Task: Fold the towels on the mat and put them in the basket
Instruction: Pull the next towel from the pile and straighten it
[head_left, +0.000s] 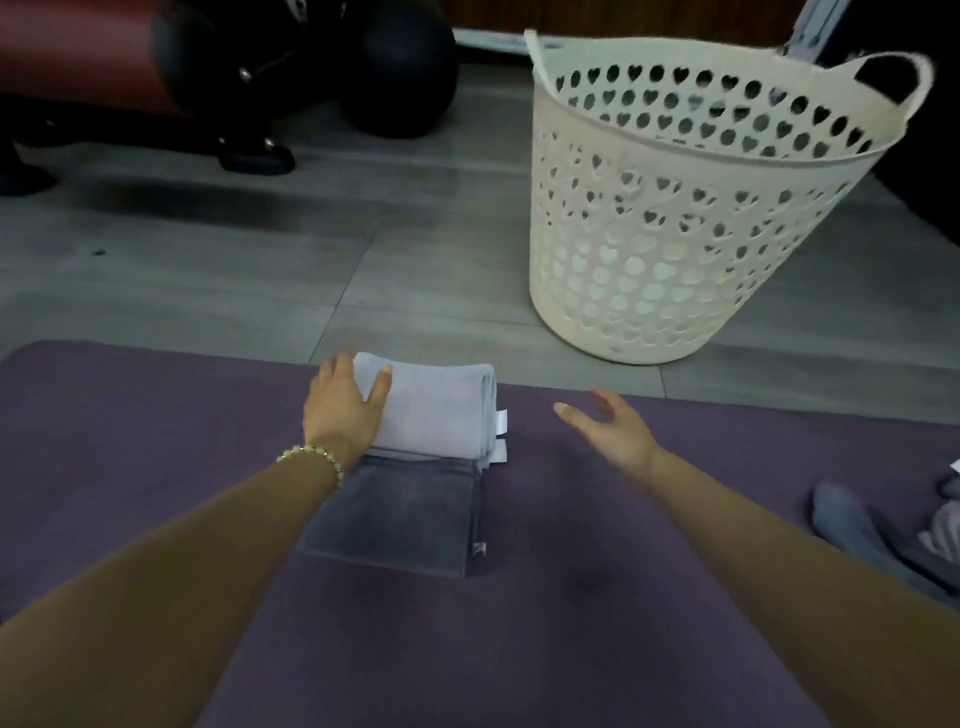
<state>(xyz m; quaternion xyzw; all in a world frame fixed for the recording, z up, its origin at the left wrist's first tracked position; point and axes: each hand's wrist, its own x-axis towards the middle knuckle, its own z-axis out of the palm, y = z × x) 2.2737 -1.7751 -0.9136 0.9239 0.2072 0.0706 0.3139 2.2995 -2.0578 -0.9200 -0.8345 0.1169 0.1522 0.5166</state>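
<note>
Now, from the head camera, looking down. On the flat purple floor mat (156, 441), two folded towels in one small stack: a pale lilac folded cloth towel (441, 415) on top, at the far end of a dark grey folded cloth towel (405, 519).

Left hand (345, 400) flat on the pale towel's left end, fingers straight, likely pressing down to keep the folds from popping open. Right hand (608, 426) up in the air just right of the stack, fingers spread, holding nothing, likely ready to take the other side for a lift.

Past the mat, on the grey floor (260, 234), a tall white plastic basket with heart-shaped holes (675, 234), upright and near, good for an easy drop. Inside hard to see.

At the mat's right edge, a loose heap of grey towels (883, 530), not yet folded.
</note>
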